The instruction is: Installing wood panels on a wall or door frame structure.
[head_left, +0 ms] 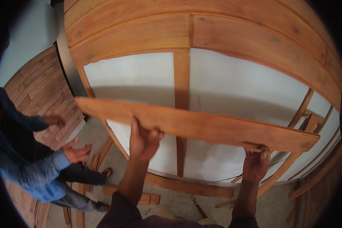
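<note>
A long varnished wooden plank lies across the middle of the view, tilted slightly down toward the right. My left hand grips its lower edge left of centre, thumb up against the front face. Near the right end, my right hand also closes on the lower edge, beside a small dark mark or gap I cannot make out. Behind the plank is a white wall panel with wooden battens. Fitted planks cover the wall above, and the held plank sits apart from them.
A co-worker in a blue shirt stands close at the left, hands reaching toward the plank's left end. Loose wood strips lie on the floor along the wall base, with a long-handled tool near my feet. Wood cladding covers the left wall.
</note>
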The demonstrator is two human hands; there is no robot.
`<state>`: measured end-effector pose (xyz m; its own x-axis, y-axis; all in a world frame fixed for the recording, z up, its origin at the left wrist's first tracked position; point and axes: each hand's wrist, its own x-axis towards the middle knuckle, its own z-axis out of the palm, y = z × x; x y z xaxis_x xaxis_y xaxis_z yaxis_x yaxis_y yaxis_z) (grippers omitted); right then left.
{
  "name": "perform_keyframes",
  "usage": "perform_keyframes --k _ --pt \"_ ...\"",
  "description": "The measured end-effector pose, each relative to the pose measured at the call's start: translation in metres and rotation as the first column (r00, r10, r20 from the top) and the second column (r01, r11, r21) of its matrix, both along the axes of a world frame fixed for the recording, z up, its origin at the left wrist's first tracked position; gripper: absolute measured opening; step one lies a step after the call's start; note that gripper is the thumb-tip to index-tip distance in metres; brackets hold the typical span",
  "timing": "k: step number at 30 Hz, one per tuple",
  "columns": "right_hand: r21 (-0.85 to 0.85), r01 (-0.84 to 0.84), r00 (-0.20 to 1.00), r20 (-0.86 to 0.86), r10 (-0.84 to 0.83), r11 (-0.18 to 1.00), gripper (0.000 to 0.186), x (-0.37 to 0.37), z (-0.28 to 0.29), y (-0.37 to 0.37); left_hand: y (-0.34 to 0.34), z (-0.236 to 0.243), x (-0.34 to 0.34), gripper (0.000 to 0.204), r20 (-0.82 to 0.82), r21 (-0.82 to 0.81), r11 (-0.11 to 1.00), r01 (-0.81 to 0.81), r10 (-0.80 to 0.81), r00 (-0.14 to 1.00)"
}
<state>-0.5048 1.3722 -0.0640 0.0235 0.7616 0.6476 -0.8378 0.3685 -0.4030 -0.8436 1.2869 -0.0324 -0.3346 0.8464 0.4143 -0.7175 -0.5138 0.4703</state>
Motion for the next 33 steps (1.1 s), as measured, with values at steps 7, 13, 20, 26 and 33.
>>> perform_keyframes --k 7,13,20,26,33 --pt "-0.018 0.114 0.988 0.103 -0.111 0.993 0.011 -0.011 0.057 0.034 0.046 0.075 -0.031 0.054 -0.04 -0.027 0.996 -0.086 0.085 0.996" --pt "-0.049 0.048 0.991 0.126 -0.041 0.998 0.023 -0.011 0.049 0.049 0.042 0.087 -0.041 0.049 -0.059 0.053 0.997 -0.053 0.056 0.997" --pt "-0.037 0.047 0.985 0.17 -0.04 0.998 0.03 -0.01 0.049 0.059 0.038 0.082 -0.04 0.061 -0.037 0.087 0.995 -0.054 0.058 0.998" --pt "-0.046 0.032 0.982 0.188 -0.023 0.998 0.027 -0.008 0.057 0.06 0.037 0.096 -0.037 0.058 -0.026 -0.093 0.986 -0.141 0.139 0.99" --pt "0.015 0.006 0.981 0.195 -0.009 1.0 0.032 -0.006 0.054 0.062 0.034 0.092 -0.046 0.06 -0.105 0.03 0.997 -0.064 0.067 0.992"
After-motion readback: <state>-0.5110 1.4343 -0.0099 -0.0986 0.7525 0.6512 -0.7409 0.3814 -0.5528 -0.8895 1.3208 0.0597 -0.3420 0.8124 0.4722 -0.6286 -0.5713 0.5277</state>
